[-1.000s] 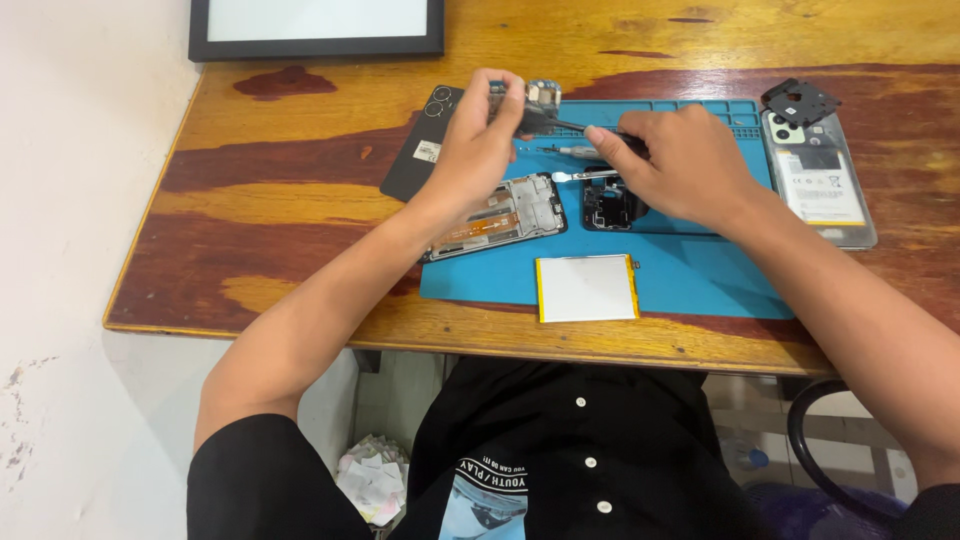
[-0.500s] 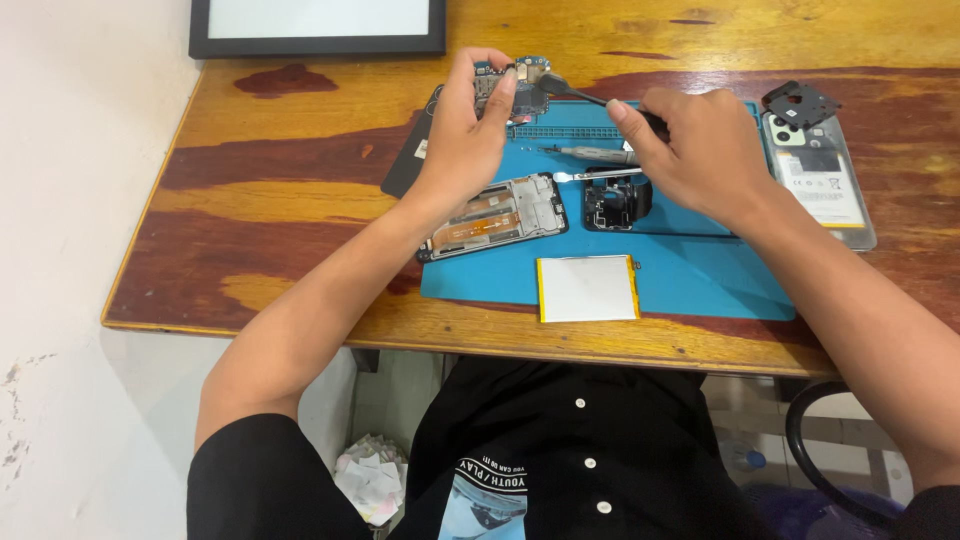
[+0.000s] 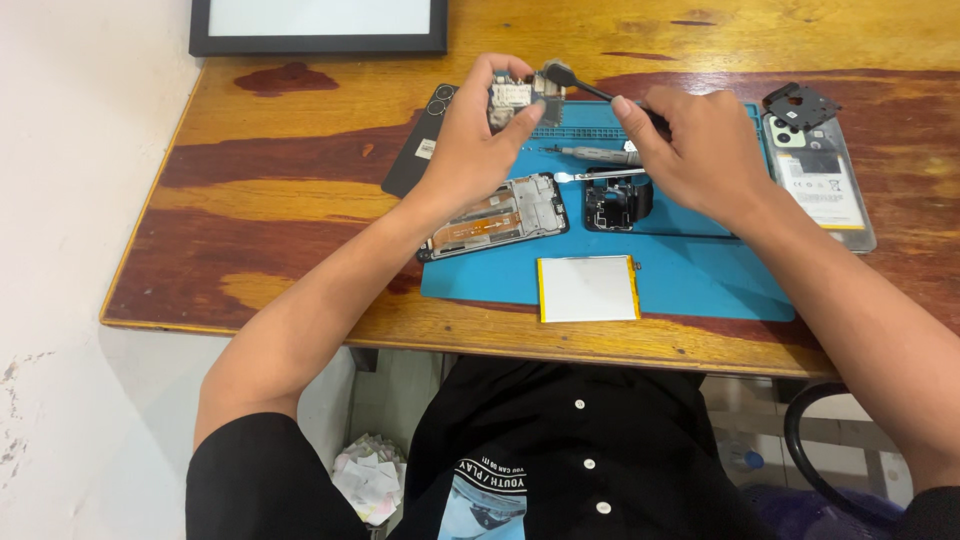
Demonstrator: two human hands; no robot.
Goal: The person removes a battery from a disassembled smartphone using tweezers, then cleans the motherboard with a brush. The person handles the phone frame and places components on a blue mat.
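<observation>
My left hand (image 3: 478, 135) holds a small circuit board (image 3: 515, 95) up above the blue work mat (image 3: 690, 270). My right hand (image 3: 695, 150) grips a thin black tool (image 3: 585, 85) whose rounded tip touches the board's right edge. Below the hands on the mat lie an opened phone frame (image 3: 497, 215), a small dark phone part (image 3: 612, 203), a screwdriver (image 3: 600, 155) and tweezers (image 3: 600, 175). A flat white battery (image 3: 588, 288) rests near the mat's front edge.
A dark phone back cover (image 3: 418, 150) lies left of the mat on the wooden table (image 3: 270, 250). A clear phone case (image 3: 825, 185) with a black plastic part (image 3: 800, 103) on it sits at the right. A black-framed panel (image 3: 320, 25) stands at the back.
Both hands have risen toward the back of the table with the board and the tool; the tool's tip now touches the board.
</observation>
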